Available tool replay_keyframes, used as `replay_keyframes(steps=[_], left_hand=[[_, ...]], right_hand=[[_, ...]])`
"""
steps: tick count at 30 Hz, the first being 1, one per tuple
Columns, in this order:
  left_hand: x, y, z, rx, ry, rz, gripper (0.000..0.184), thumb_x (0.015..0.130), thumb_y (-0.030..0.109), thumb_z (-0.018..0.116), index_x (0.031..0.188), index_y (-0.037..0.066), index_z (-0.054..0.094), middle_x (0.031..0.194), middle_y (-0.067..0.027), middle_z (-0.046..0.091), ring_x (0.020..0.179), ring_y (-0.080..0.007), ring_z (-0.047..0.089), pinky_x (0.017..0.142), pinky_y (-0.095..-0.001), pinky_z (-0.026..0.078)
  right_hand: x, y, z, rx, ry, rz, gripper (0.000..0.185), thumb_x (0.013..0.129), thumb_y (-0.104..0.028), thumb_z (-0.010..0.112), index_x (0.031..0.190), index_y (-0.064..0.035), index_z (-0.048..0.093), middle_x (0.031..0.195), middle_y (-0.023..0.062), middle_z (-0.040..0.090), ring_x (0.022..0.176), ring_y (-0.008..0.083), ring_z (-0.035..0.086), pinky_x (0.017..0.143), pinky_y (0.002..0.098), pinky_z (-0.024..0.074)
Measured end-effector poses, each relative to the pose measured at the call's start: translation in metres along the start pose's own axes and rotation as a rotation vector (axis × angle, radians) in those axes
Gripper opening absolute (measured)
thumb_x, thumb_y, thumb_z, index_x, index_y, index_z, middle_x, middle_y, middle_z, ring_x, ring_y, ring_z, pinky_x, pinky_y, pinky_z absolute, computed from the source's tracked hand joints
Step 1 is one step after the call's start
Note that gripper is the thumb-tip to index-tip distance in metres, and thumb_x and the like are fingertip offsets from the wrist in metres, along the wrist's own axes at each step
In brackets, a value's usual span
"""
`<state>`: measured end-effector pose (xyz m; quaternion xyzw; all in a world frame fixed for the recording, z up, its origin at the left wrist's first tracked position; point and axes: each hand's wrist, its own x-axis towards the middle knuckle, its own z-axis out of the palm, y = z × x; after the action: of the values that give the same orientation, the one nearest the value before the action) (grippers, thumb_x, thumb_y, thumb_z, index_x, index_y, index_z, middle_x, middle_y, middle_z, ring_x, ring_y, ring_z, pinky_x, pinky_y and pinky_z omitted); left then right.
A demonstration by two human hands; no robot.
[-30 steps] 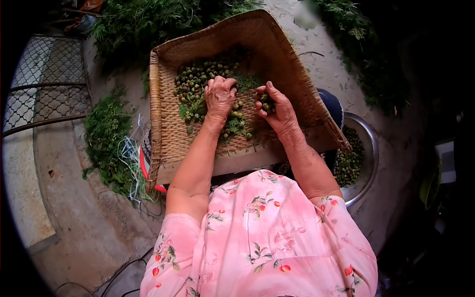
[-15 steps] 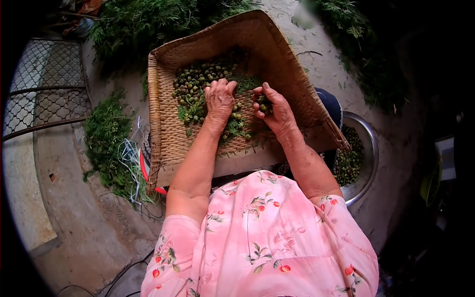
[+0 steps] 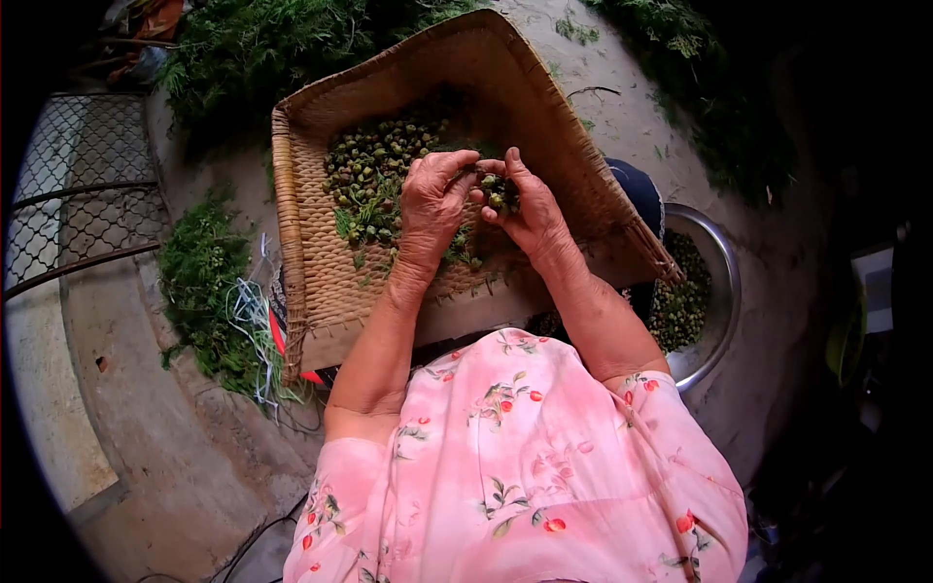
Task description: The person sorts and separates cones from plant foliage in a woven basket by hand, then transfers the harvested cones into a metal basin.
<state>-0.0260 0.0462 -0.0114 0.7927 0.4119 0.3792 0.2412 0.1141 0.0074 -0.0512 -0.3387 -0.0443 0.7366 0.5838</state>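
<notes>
Concrete [image 3: 185, 428], basin [image 3: 733, 282] at three o'clock: my right hand [image 3: 532, 220] cups cones [image 3: 501, 197], likely against spilling; left hand [image 3: 431, 206] curls, hold unclear.

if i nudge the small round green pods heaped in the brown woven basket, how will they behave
The small round green pods would probably roll a little, being rounded and loosely heaped. The bumpy weave of the brown woven basket would likely slow them. Feathery green sprigs lie among them, so some pods might snag.
</notes>
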Motion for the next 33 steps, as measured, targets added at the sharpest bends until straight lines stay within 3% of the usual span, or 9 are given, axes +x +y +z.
replay_keyframes(steps=[4,7,11,13,16,17,22,29,33], left_hand=[[-0.001,0.006,0.002,-0.214,-0.126,-0.13,0.031,0.083,-0.001,0.062,0.113,0.005,0.061,0.09,-0.0033,0.062,0.079,-0.0108,0.06,0.071,-0.0218,0.05],[-0.003,0.009,-0.001,-0.424,-0.057,-0.286,0.031,0.083,0.0,0.062,0.114,0.005,0.061,0.092,-0.0021,0.063,0.081,-0.0093,0.059,0.072,-0.0215,0.05],[-0.014,-0.023,-0.014,-0.256,0.042,-0.382,0.026,0.085,0.002,0.06,0.111,0.003,0.062,0.092,-0.0031,0.065,0.083,-0.0089,0.059,0.074,-0.0218,0.049],[-0.02,-0.029,-0.019,-0.051,0.068,-0.343,0.021,0.083,0.006,0.062,0.103,0.003,0.065,0.091,-0.0057,0.066,0.08,-0.0137,0.062,0.072,-0.0251,0.05],[-0.028,-0.03,-0.017,0.301,-0.115,-0.194,0.014,0.074,0.014,0.066,0.087,0.008,0.066,0.086,-0.0094,0.062,0.086,-0.028,0.056,0.076,-0.0388,0.046],[-0.03,-0.03,-0.013,0.393,-0.138,-0.094,0.015,0.073,0.015,0.068,0.086,0.009,0.066,0.084,-0.0087,0.061,0.086,-0.0265,0.056,0.075,-0.0384,0.046],[-0.029,-0.022,0.0,0.643,-0.231,-0.043,0.016,0.073,0.016,0.066,0.088,0.009,0.065,0.083,-0.0088,0.059,0.084,-0.0266,0.056,0.075,-0.0382,0.046],[-0.027,-0.032,0.008,0.683,-0.216,-0.022,0.015,0.074,0.017,0.064,0.087,0.009,0.065,0.081,-0.0086,0.058,0.083,-0.0272,0.057,0.072,-0.039,0.047],[-0.026,-0.019,0.005,0.486,-0.091,-0.127,0.017,0.077,0.015,0.061,0.091,0.005,0.065,0.088,-0.011,0.062,0.084,-0.0273,0.06,0.074,-0.0365,0.048]], right_hand=[[-0.003,-0.004,0.0,0.112,-0.082,0.015,0.045,0.089,-0.047,0.054,0.1,-0.0037,0.059,0.083,0.0071,0.06,0.069,0.016,0.059,0.051,0.0244,0.0462],[-0.002,-0.004,-0.002,0.09,-0.036,0.018,0.042,0.089,-0.044,0.055,0.099,-0.004,0.059,0.083,0.0077,0.06,0.069,0.0166,0.059,0.05,0.0246,0.0453],[-0.001,-0.005,-0.003,0.169,-0.003,-0.019,0.037,0.088,-0.04,0.058,0.097,-0.0044,0.059,0.082,0.008,0.059,0.067,0.017,0.058,0.049,0.0248,0.0439],[0.001,-0.005,-0.005,0.269,-0.044,-0.008,0.032,0.091,-0.035,0.055,0.099,-0.0044,0.057,0.082,0.0089,0.056,0.067,0.0182,0.055,0.046,0.025,0.0418],[0.002,-0.003,-0.004,0.246,-0.014,-0.019,0.028,0.091,-0.031,0.057,0.099,-0.0044,0.057,0.081,0.0086,0.056,0.066,0.0184,0.055,0.046,0.0252,0.0418],[0.003,-0.002,-0.004,0.229,0.006,-0.025,0.027,0.091,-0.03,0.057,0.098,-0.0043,0.057,0.081,0.0087,0.056,0.066,0.0183,0.055,0.046,0.0253,0.042],[0.0,-0.002,-0.004,0.195,-0.005,-0.023,0.027,0.09,-0.03,0.058,0.098,-0.0043,0.058,0.082,0.0085,0.057,0.067,0.0177,0.056,0.047,0.0254,0.0428],[0.0,0.001,-0.002,0.113,-0.014,-0.033,0.029,0.091,-0.031,0.056,0.101,-0.0044,0.057,0.082,0.0067,0.059,0.07,0.016,0.058,0.052,0.0271,0.0469],[-0.002,0.002,0.001,0.071,0.009,-0.058,0.03,0.091,-0.033,0.056,0.103,-0.0047,0.058,0.084,0.0064,0.059,0.074,0.0154,0.059,0.055,0.0275,0.0494]])
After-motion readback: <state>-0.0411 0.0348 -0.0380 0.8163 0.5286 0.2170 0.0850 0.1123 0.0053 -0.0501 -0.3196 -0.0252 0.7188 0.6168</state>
